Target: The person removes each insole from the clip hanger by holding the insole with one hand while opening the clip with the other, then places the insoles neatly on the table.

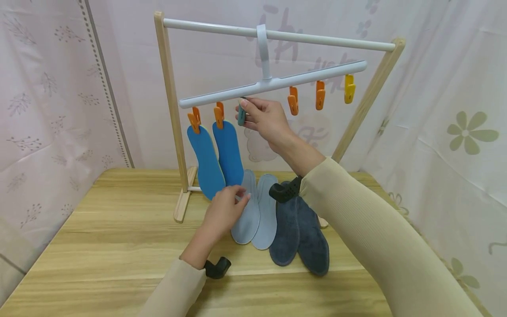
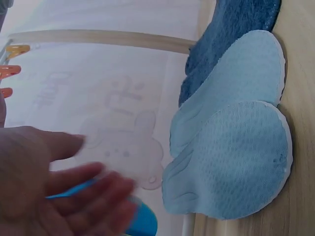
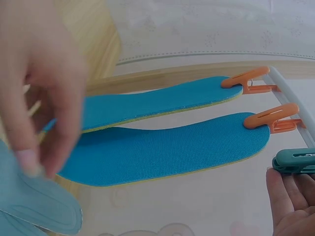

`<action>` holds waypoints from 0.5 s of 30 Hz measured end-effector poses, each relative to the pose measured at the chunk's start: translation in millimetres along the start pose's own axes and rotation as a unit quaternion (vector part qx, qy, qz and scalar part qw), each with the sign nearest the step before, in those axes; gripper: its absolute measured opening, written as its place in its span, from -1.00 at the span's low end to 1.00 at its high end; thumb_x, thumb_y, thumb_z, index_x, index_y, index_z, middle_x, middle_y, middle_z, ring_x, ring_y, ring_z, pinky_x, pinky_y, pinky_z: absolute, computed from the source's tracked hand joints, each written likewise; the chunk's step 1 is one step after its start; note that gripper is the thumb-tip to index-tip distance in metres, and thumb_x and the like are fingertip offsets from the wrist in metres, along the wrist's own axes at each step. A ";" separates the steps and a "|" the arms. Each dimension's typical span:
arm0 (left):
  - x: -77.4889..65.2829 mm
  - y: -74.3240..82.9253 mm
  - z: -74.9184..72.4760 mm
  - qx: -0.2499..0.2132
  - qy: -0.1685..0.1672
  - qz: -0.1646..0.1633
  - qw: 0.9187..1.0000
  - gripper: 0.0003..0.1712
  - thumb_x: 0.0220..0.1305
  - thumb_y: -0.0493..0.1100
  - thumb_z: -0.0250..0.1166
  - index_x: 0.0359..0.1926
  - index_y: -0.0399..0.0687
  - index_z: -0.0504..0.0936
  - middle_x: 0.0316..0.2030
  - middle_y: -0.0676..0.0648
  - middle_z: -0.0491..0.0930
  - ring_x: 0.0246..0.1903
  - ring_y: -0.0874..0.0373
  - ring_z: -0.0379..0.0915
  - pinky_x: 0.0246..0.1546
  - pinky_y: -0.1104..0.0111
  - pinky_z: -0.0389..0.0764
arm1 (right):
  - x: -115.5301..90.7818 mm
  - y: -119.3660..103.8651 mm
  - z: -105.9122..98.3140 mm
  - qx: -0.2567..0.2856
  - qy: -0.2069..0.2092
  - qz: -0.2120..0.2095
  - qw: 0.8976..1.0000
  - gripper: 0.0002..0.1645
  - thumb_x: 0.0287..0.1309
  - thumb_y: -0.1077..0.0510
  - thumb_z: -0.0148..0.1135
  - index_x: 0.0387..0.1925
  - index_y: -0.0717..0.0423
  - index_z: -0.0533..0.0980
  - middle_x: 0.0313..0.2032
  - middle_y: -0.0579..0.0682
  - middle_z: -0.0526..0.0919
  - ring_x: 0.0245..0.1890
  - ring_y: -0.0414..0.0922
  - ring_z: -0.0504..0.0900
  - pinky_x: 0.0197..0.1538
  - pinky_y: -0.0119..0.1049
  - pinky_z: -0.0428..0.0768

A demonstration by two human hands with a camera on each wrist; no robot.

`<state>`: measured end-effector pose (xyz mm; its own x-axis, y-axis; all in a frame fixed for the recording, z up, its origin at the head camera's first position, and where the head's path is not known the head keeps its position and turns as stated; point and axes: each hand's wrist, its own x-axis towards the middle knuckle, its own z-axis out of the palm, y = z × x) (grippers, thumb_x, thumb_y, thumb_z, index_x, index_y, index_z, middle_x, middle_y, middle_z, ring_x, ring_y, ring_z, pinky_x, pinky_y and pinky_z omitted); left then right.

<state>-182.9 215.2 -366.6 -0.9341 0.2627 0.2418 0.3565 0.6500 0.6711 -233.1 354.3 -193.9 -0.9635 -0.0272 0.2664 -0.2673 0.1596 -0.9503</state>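
My right hand (image 1: 271, 121) pinches a teal clothespin (image 1: 241, 114) under the left half of a white clip hanger (image 1: 225, 96). Beside it, a blue insole (image 1: 206, 165) and a second blue insole (image 1: 229, 154) hang from orange clothespins (image 3: 271, 117). Lower down, my left hand (image 1: 225, 207) is in front of the hanging insoles and close to a pair of light grey insoles (image 1: 266, 220) lying overlapped on the table. Its fingers are loosely bent and hold nothing in the left wrist view. Whether they touch the grey insole is unclear.
Two dark fuzzy insoles (image 1: 284, 233) lie right of the grey pair on the wooden table (image 1: 130, 246). Orange clothespins (image 1: 320, 96) and a yellow clothespin (image 1: 349, 90) hang from the hanger's right half. A wooden rack (image 1: 171, 101) carries the tilted hanger. Patterned curtains surround the table.
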 end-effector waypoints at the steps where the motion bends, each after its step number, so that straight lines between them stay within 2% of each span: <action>1: 0.3 1.0 -0.6 -0.015 0.017 0.005 1.000 -0.64 0.47 -0.02 0.24 0.11 -0.12 0.68 -0.06 -0.11 0.71 -0.18 0.04 0.65 -0.22 0.22 0.71 | -0.2 0.1 0.0 0.002 0.000 -0.001 1.000 -0.49 0.46 -0.02 0.12 0.28 0.16 0.53 0.09 0.17 0.70 0.13 -0.01 0.72 0.16 -0.25 0.68; 6: 2.9 1.1 -2.9 -0.080 0.101 0.016 0.992 -0.65 0.46 -0.06 0.25 0.15 -0.09 0.64 0.01 -0.09 0.66 -0.09 0.05 0.63 -0.15 0.21 0.70 | -0.9 0.3 -0.3 0.001 -0.001 0.000 1.000 -0.49 0.46 -0.03 0.12 0.28 0.15 0.54 0.10 0.17 0.70 0.14 -0.01 0.71 0.16 -0.25 0.67; 8: 3.9 -0.3 -3.9 -0.097 0.120 0.018 0.988 -0.60 0.45 -0.07 0.25 0.22 -0.10 0.58 0.07 -0.12 0.62 -0.03 0.01 0.60 -0.11 0.17 0.69 | -1.2 0.4 -0.6 -0.002 -0.001 -0.001 1.000 -0.49 0.46 -0.03 0.12 0.29 0.14 0.53 0.11 0.16 0.70 0.14 0.00 0.71 0.16 -0.25 0.67; 11: 5.0 -2.6 -5.4 -0.115 0.126 0.009 0.985 -0.47 0.45 -0.06 0.25 0.34 -0.12 0.45 0.17 -0.17 0.52 0.07 -0.04 0.54 -0.03 0.12 0.66 | -1.7 0.7 -1.0 -0.009 -0.001 -0.001 1.000 -0.49 0.47 -0.03 0.11 0.30 0.13 0.52 0.12 0.15 0.69 0.16 0.00 0.70 0.16 -0.25 0.67; 15: 4.8 -4.2 -7.6 -0.124 0.115 -0.015 0.985 -0.26 0.44 0.01 0.26 0.50 -0.09 0.21 0.33 -0.20 0.36 0.20 -0.09 0.47 0.09 0.06 0.63 | -2.3 0.8 -0.9 -0.010 -0.009 -0.004 1.000 -0.48 0.48 -0.03 0.09 0.32 0.14 0.50 0.15 0.18 0.67 0.18 0.00 0.69 0.18 -0.25 0.66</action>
<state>-189.0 208.3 -363.0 -0.9336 0.0593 0.3534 0.3406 0.4530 0.8239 -231.1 355.3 -195.1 -0.9614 -0.0461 0.2712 -0.2750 0.1788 -0.9447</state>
